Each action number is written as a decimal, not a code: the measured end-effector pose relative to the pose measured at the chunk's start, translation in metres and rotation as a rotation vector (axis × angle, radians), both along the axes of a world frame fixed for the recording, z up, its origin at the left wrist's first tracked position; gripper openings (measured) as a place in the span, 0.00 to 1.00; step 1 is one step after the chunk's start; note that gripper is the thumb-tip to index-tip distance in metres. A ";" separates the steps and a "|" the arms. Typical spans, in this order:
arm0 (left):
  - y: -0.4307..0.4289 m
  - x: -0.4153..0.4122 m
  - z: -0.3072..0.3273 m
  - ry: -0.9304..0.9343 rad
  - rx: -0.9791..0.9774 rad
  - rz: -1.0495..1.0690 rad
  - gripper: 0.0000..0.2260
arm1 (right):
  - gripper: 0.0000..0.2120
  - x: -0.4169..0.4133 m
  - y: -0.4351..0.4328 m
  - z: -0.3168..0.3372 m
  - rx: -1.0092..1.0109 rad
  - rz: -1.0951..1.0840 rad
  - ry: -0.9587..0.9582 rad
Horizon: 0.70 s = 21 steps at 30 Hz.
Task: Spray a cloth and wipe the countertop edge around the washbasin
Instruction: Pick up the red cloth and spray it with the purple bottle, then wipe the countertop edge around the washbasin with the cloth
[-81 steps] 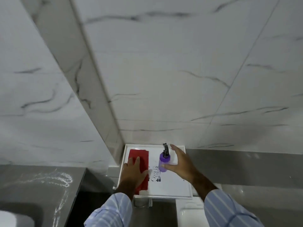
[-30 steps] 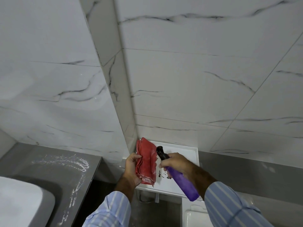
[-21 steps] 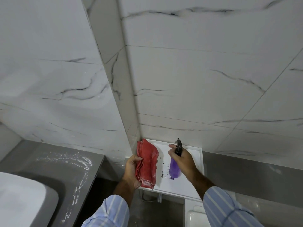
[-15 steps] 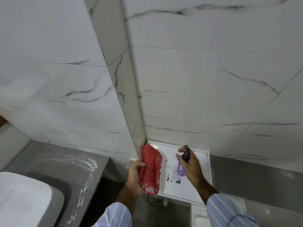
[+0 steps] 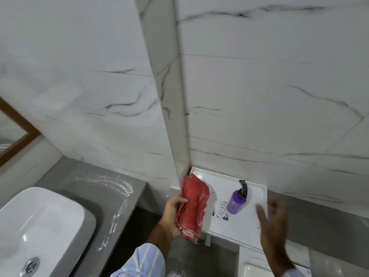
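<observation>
We count one basin (image 5: 40, 226), sunk in one grey tabletop (image 5: 103, 188), and we place everything else from it. Right of the basin we see two hands: one left hand (image 5: 173, 214) and, farther right, one blurred right hand (image 5: 273, 222). There is one red cloth (image 5: 192, 206), right of the basin. Farther right sits one white shelf (image 5: 239, 224) carrying one purple bottle (image 5: 237, 202). One drain (image 5: 31, 265) shows in the basin, and one wood-framed mirror (image 5: 14, 136) hangs above it.
</observation>
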<state>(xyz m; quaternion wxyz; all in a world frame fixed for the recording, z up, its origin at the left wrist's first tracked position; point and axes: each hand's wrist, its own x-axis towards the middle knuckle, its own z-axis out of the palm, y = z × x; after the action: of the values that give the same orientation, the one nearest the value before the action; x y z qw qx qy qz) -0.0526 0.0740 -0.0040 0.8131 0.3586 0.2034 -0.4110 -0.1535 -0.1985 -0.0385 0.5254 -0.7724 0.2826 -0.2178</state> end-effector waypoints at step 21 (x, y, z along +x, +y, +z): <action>0.346 0.122 0.079 -0.571 1.005 -0.512 0.16 | 0.20 0.250 0.334 0.059 0.710 0.898 0.418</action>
<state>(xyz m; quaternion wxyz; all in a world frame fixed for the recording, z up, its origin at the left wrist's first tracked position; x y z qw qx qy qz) 0.0697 0.4200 0.0750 0.4435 0.8295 0.0544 -0.3351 0.0961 0.1355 0.0201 0.7247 -0.6203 0.0817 0.2889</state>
